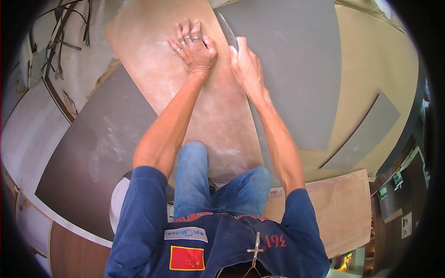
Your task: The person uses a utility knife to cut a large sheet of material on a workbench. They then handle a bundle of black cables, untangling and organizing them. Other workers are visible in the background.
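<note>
Left hand (197,53): spread, palm down on the board, gripping nothing; rings on fingers. Right hand (245,67): closed around a thin, shiny blade-like tool (227,28), which extends beyond the fingers beside the board's edge; contact unclear. Tan board (218,125): one, beneath the left hand, reaching back toward the knees. Grey sheet (301,69): one, right of the right hand; narrow grey strip (368,132) farther right, lying separate. Status: edge work seemingly in hand, unfinished; lengths of edge done and remaining cannot be told.
</note>
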### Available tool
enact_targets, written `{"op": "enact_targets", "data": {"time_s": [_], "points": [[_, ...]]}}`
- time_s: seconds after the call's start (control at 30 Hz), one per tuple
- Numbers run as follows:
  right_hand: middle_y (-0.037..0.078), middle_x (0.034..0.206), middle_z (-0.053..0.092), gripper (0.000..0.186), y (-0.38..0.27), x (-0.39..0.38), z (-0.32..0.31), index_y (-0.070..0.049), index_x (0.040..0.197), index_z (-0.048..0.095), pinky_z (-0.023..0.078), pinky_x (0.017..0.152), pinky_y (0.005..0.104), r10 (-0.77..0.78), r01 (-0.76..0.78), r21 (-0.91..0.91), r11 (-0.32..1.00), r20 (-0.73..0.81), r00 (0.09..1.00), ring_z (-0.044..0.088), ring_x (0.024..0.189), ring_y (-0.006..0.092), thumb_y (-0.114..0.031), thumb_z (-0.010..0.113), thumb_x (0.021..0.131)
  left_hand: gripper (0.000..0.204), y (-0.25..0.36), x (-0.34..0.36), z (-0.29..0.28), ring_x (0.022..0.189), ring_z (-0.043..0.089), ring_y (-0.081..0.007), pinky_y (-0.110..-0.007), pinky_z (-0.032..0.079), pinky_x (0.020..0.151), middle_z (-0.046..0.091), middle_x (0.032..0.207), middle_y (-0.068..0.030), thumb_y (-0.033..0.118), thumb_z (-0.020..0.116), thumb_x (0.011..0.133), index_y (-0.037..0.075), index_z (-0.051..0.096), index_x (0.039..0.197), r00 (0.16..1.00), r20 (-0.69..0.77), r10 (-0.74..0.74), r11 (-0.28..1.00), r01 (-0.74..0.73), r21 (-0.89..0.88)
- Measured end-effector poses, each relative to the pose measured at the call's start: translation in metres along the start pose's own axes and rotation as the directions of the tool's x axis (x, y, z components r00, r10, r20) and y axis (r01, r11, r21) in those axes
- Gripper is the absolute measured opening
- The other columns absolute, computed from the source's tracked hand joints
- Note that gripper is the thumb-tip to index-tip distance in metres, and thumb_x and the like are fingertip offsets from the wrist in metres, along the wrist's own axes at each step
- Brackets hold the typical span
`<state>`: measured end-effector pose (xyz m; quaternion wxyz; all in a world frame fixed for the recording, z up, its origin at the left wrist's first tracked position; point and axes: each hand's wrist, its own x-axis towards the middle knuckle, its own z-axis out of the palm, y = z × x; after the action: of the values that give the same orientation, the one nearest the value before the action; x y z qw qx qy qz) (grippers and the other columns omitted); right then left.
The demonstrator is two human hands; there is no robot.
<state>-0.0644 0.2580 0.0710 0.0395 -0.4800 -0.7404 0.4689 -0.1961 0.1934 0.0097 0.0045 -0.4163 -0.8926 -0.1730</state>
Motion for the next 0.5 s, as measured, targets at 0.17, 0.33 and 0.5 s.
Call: {"op": "enact_targets", "data": {"time_s": [0.17, 0.33, 0.5], "points": [[0.028, 0.092, 0.066, 0.031, -0.002, 0.030, 0.009, -0.001, 0.117, 0.045, 0.051, 0.068, 0.0546, -0.016, 0.018, -0.057, 0.998, 0.027, 1.000, 0.064, 0.082, 0.0479, -0.026, 0.051, 0.098, 0.048, 0.000, 0.000, -0.001, 0.143, 0.026, -0.0332, -0.063, 0.007, 0.116, 0.041, 0.147, -0.0111, 0.018, 0.050, 0.086, 0.012, 0.049, 0.133, 1.000, 0.008, -0.013, 1.000, 0.013, -0.014], [0.030, 0.085, 0.065, 0.032, 0.001, 0.038, 0.009, -0.002, 0.120, 0.042, 0.049, 0.064, 0.0561, -0.060, 0.065, -0.059, 0.996, 0.084, 0.995, 0.062, 0.076, 0.0505, -0.024, 0.050, 0.098, 0.045, -0.007, 0.000, 0.005, 0.143, 0.026, -0.0357, -0.068, 0.009, 0.113, 0.045, 0.141, -0.0130, 0.017, 0.054, 0.081, 0.008, 0.054, 0.125, 0.999, -0.024, 0.024, 0.999, -0.024, -0.024], [0.029, 0.079, 0.064, 0.032, 0.018, -0.017, -0.003, -0.003, 0.122, 0.040, 0.047, 0.060, 0.0553, -0.018, 0.031, -0.071, 0.997, 0.176, 0.984, 0.060, 0.071, 0.0503, -0.023, 0.049, 0.099, 0.054, -0.008, -0.003, 0.005, 0.147, 0.023, -0.0313, -0.058, 0.005, 0.118, 0.037, 0.152, -0.0144, 0.020, 0.052, 0.087, 0.009, 0.048, 0.139, 1.000, -0.020, 0.021, 1.000, -0.021, 0.015]]}}
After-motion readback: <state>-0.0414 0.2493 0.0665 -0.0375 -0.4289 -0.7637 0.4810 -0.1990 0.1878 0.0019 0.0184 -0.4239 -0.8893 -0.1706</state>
